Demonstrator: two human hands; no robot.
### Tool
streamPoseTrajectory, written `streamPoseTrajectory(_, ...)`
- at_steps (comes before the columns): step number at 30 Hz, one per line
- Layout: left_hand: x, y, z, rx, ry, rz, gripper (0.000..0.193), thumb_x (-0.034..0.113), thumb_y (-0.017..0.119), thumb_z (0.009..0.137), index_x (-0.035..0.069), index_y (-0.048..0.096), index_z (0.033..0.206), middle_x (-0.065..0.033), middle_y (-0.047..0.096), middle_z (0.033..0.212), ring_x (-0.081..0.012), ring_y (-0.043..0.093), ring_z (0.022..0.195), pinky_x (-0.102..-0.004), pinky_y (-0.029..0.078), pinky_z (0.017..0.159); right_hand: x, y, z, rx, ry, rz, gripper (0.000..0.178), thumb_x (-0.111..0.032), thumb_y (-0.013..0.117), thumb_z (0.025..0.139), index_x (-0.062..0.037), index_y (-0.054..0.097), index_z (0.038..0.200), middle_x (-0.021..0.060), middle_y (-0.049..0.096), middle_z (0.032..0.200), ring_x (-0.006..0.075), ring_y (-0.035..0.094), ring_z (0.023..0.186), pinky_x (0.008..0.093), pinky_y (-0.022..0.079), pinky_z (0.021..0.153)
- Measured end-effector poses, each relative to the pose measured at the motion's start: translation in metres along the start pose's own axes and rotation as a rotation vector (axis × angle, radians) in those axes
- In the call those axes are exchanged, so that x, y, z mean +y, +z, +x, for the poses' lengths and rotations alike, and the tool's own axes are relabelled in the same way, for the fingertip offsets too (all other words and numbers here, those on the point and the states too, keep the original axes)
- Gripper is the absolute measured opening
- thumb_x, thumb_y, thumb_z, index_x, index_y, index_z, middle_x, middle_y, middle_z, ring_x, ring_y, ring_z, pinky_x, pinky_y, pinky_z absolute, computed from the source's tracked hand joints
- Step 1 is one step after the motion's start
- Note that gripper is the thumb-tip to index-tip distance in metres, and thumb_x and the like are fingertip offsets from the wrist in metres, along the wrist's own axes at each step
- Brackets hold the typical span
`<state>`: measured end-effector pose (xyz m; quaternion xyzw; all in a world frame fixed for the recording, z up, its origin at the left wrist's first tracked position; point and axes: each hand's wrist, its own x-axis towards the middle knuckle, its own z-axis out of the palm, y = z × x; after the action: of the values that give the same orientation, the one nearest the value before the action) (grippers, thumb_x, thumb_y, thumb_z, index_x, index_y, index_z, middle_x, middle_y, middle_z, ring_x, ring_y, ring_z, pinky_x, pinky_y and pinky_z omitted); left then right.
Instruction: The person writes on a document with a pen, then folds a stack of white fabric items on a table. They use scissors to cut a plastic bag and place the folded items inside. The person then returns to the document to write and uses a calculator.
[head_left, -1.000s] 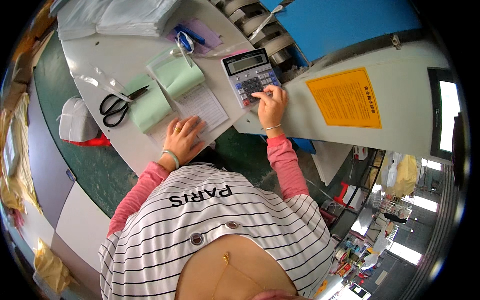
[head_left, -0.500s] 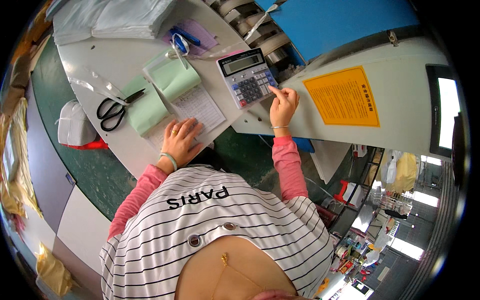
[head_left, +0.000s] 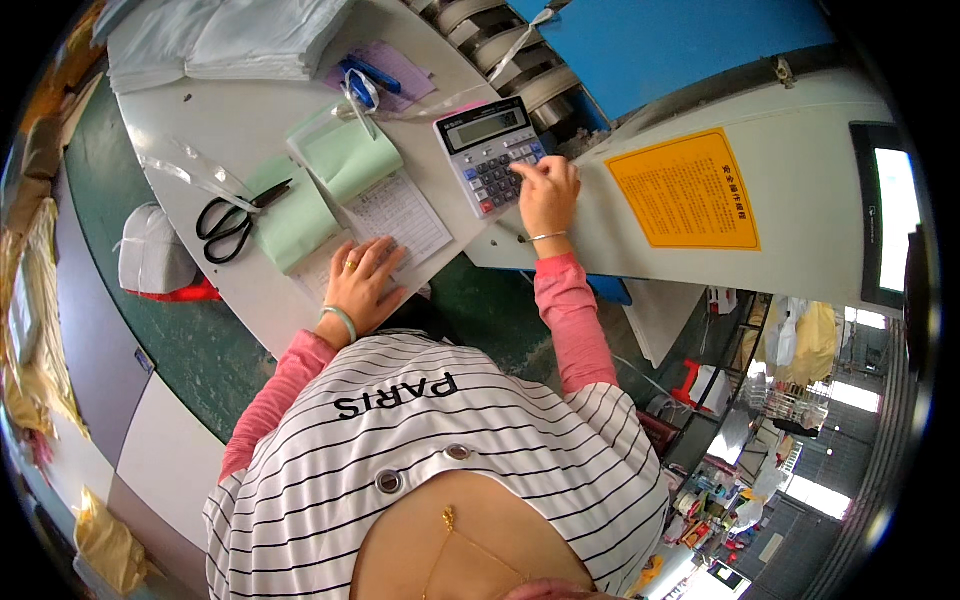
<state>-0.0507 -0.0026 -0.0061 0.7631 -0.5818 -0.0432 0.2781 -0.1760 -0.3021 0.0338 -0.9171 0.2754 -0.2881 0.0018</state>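
My left hand (head_left: 362, 285) lies flat, fingers spread, on the lower edge of an open form pad with green covers (head_left: 345, 160) and white ruled sheets (head_left: 402, 222) with handwriting. My right hand (head_left: 549, 196) holds nothing; its index finger reaches out onto the keys of a grey desktop calculator (head_left: 492, 160), while the other fingers are partly curled. The calculator lies to the right of the pad at the table's edge. Black-handled scissors (head_left: 228, 225) rest left of the pad, their blades over a green cover.
White folded bags (head_left: 250, 40) are stacked at the far left of the table (head_left: 170, 110). A blue stapler-like tool (head_left: 368, 75) lies on purple paper (head_left: 405, 70). To the right stands a grey machine panel with an orange notice (head_left: 685, 190) and a lit screen (head_left: 897, 220).
My right hand has shifted left, its fingertip moving from the calculator's right-hand keys toward the middle of the keypad. The left hand stays in place on the pad.
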Motion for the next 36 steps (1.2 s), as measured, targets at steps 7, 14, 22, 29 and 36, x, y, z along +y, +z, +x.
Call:
streamPoseTrajectory(7, -0.002, 0.004, -0.002, 0.031, 0.004, 0.018, 0.062, 0.033, 0.069, 0.075, 0.018, 0.051, 0.132, -0.0087, 0.047, 0.133, -0.0283, 0.044, 0.121, -0.0505, 0.028, 0.106, 0.005, -0.009, -0.003, 0.02, -0.021, 0.041, 0.02, -0.007, 0.064, 0.071, -0.0235, 0.071, 0.08, 0.0015, 0.051, 0.087, 0.0259, 0.05, 0.089, 0.0402, 0.038, 0.076)
streamPoseTrajectory(14, 0.001, 0.001, 0.0, -0.012, -0.011, 0.008, 0.061, 0.033, 0.069, 0.075, 0.018, 0.051, 0.132, -0.0086, 0.047, 0.134, -0.0286, 0.044, 0.121, -0.0506, 0.027, 0.106, 0.008, -0.01, -0.03, -0.014, -0.009, 0.019, 0.019, -0.007, 0.064, 0.072, -0.0223, 0.072, 0.078, 0.0015, 0.051, 0.087, 0.0255, 0.05, 0.088, 0.0399, 0.037, 0.075)
streamPoseTrajectory(22, -0.002, 0.001, -0.001, -0.02, -0.003, 0.001, 0.06, 0.034, 0.067, 0.077, 0.018, 0.051, 0.132, -0.0088, 0.047, 0.134, -0.0282, 0.043, 0.123, -0.0507, 0.027, 0.107, -0.024, 0.007, -0.011, -0.003, -0.078, 0.108, 0.021, -0.006, 0.063, 0.071, -0.0227, 0.071, 0.079, 0.0011, 0.051, 0.087, 0.0252, 0.049, 0.086, 0.0388, 0.037, 0.076)
streamPoseTrajectory(29, -0.002, 0.0, -0.002, -0.008, -0.009, 0.019, 0.06, 0.034, 0.066, 0.078, 0.016, 0.05, 0.132, -0.0076, 0.047, 0.134, -0.0265, 0.043, 0.124, -0.0512, 0.028, 0.106, -0.025, -0.007, -0.005, 0.034, -0.076, 0.062, 0.023, -0.007, 0.064, 0.069, -0.025, 0.071, 0.08, 0.0005, 0.05, 0.087, 0.0258, 0.049, 0.087, 0.0396, 0.037, 0.075)
streamPoseTrajectory(36, 0.0, -0.001, -0.001, -0.01, -0.005, 0.006, 0.059, 0.034, 0.067, 0.077, 0.015, 0.051, 0.131, -0.0085, 0.047, 0.134, -0.0273, 0.044, 0.123, -0.0504, 0.027, 0.107, 0.009, -0.015, -0.024, 0.062, 0.034, 0.069, 0.031, -0.004, 0.062, 0.07, -0.0247, 0.074, 0.09, 0.0033, 0.049, 0.089, 0.0266, 0.048, 0.088, 0.0401, 0.038, 0.076)
